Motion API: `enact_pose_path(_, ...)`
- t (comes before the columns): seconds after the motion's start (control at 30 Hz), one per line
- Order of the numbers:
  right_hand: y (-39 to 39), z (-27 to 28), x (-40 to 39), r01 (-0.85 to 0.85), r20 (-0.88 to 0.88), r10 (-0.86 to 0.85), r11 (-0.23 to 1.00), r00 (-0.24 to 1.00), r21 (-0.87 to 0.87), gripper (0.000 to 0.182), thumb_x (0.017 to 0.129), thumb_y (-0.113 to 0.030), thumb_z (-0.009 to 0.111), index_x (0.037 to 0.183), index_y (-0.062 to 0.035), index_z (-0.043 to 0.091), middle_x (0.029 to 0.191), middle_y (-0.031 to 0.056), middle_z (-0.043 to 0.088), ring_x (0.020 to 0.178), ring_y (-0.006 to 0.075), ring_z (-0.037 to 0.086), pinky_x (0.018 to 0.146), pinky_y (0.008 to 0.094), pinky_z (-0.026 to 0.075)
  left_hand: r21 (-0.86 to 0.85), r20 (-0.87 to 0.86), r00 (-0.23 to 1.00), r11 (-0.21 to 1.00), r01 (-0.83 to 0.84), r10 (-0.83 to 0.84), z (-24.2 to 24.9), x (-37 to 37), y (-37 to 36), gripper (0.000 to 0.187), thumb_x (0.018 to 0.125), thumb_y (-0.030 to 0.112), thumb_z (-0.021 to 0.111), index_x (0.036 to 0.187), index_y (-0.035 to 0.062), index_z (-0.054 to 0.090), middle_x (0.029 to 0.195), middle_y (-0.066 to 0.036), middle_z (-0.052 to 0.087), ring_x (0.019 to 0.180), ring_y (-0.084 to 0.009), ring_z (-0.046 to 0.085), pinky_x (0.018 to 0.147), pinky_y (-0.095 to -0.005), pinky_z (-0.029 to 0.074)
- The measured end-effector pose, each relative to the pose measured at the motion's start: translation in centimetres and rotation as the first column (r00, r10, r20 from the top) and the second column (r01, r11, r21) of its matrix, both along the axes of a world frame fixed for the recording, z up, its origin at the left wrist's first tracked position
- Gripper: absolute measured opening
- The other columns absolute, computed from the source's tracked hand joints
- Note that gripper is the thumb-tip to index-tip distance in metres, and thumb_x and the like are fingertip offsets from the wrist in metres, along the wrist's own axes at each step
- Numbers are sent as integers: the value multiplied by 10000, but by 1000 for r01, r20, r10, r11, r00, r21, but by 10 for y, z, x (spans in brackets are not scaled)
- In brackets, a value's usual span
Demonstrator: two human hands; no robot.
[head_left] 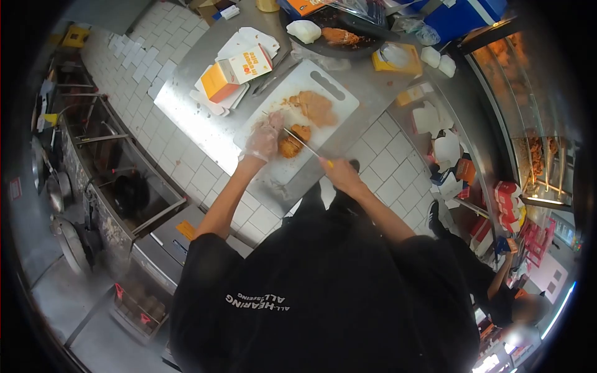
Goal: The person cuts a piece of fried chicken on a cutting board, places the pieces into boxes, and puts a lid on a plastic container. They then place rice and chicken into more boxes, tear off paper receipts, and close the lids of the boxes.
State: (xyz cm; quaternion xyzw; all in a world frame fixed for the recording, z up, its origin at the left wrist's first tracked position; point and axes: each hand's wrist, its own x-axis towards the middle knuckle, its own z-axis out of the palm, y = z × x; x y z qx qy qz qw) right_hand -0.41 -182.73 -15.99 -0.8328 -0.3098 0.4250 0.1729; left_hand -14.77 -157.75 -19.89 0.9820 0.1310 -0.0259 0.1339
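Note:
On a white cutting board [339,117] lie a browned, breaded piece of chicken [290,148] and a flat, paler brown cutlet [316,108], with crumbs around them. My right hand [342,176] is closed round the yellow handle of a knife [303,142]. Its blade reaches across the breaded piece, up and to the left. My left hand [264,139], in a clear plastic glove, is curled at the left side of that piece. Whatever lies between its fingertips is too small to make out.
Orange and white cartons [239,73] stand left of the board beside tongs [268,81]. Behind it are a dark pan [367,46] and a yellow box [407,61]. A heated display cabinet [528,118] is at right. Another person [497,298] stands at lower right.

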Motion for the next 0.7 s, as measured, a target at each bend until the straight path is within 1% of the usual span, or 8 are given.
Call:
enact_pose_path(0.07,1,-3,7,-58,-90,61,998,994,38,686,979,-565,422,883,64,677,893,352,636,916,519,610,802,543,487,42,-25,1000,999,-12,13,9,-6,-10,628,873,26,408,1493,3,315,1569,-181,300,1447,-310,309,1168,-411,271)
enact_pose_path(0.1,7,3,12,-51,-71,55,997,996,64,686,979,-565,422,883,64,677,893,352,636,916,519,610,802,543,487,38,27,999,998,-46,45,12,-4,-9,631,870,32,414,1491,-10,309,1572,-190,290,1450,-308,302,1166,-412,272)
enact_pose_path(0.17,6,43,12,-72,-99,83,992,992,107,693,980,-568,418,879,65,680,894,345,642,908,512,616,800,545,487,30,56,995,996,-83,82,23,1,-9,633,872,53,412,1486,-45,290,1571,-217,276,1453,-310,297,1162,-415,276)
enact_pose_path(0.27,6,38,20,-41,-36,40,999,999,-26,687,984,-562,420,871,66,676,873,338,643,898,506,620,792,541,490,37,-68,997,999,-37,39,10,8,-11,644,875,46,395,1502,-28,266,1583,-205,258,1462,-308,279,1166,-416,268)
enact_pose_path(0.37,1,-7,10,12,70,-20,994,997,113,693,983,-554,427,836,87,647,761,301,645,864,471,653,811,507,499,-27,-53,997,998,-55,54,4,13,-13,648,877,37,386,1509,-17,255,1588,-187,256,1463,-310,276,1174,-415,258)
enact_pose_path(0.47,7,26,18,-37,-30,37,999,999,-5,686,984,-551,427,864,87,647,782,309,647,874,481,642,817,507,497,15,-119,991,998,-62,64,15,8,-13,643,880,32,383,1509,-14,259,1589,-173,261,1465,-307,272,1183,-413,248)
enact_pose_path(0.57,6,47,7,-51,-130,58,997,990,53,688,986,-555,421,864,79,660,794,311,649,872,488,635,818,510,495,-3,-62,992,993,-115,114,49,-2,-15,639,883,35,387,1509,-6,265,1589,-171,262,1466,-308,270,1189,-414,240)
enact_pose_path(0.7,3,31,-9,-122,-138,130,991,982,62,699,994,-555,407,857,83,658,786,324,634,835,493,630,781,527,483,-8,-68,976,978,-210,209,18,-34,-26,645,877,26,397,1511,16,279,1584,-171,270,1466,-314,267,1190,-415,240)
